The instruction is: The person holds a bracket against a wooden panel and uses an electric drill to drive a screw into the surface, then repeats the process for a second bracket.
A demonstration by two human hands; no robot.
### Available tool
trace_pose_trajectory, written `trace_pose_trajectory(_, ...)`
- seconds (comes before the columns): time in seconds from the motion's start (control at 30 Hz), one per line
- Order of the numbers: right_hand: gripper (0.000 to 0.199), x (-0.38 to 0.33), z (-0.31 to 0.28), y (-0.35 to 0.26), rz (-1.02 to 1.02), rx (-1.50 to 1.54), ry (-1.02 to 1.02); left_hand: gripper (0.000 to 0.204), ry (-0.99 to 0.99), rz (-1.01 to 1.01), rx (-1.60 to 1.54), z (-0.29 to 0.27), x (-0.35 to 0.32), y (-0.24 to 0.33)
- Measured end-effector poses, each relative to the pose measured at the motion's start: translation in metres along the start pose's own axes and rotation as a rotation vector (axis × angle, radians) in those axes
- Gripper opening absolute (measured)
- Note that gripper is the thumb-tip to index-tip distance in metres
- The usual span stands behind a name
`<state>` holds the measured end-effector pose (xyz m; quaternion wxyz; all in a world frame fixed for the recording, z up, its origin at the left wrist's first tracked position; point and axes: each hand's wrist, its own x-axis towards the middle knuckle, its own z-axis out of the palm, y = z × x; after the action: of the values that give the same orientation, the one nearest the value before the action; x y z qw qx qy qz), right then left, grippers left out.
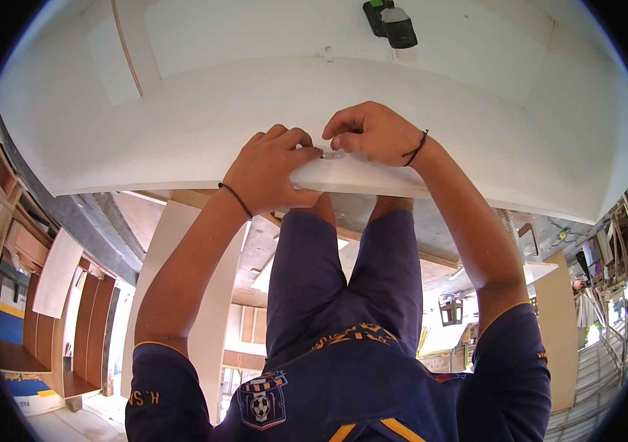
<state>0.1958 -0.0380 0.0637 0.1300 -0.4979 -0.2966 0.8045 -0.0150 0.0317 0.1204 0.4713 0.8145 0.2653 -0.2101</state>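
Note:
A wide white panel [203,140] lies in front of me, its near edge running across above my legs. Close to that edge sits a small greyish fitting [333,155], partly covered by my fingers. My left hand [270,163] is curled at the edge, its index fingertip at the fitting's left end and its thumb lower, by the panel's edge. Just over the fitting's right side, my right hand [374,134] is bent with index finger and thumb drawn close together. Whatever those fingertips hold, if anything, is too small to make out.
A black and green cordless tool [395,28] rests at the far side of the panel. Farther up the panel is another small fitting [329,53]. Brown cabinet carcasses [41,317] stand on the left. Leaning boards [553,331] and stacked timber are on the right.

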Motion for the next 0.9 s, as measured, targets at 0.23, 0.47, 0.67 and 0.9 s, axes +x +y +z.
trace_pose_trajectory(0.23,0.023,-0.0029,0.0027,-0.0082,-0.059,-0.137,0.008,0.044,0.008,-0.016,-0.002,0.0029,0.0004,-0.0005)
trace_pose_trajectory(0.47,0.020,0.0003,0.0042,-0.0080,-0.104,-0.159,0.041,0.047,0.023,-0.002,-0.024,-0.0008,0.0005,0.0000)
trace_pose_trajectory(0.67,0.018,0.0001,0.0023,-0.0082,-0.125,-0.172,0.030,0.047,0.045,0.004,-0.067,0.0001,0.0015,-0.0006)
trace_pose_trajectory(0.9,0.018,-0.0012,0.0007,-0.0103,-0.097,-0.172,0.025,0.040,0.036,-0.031,-0.079,0.0012,0.0008,-0.0018)
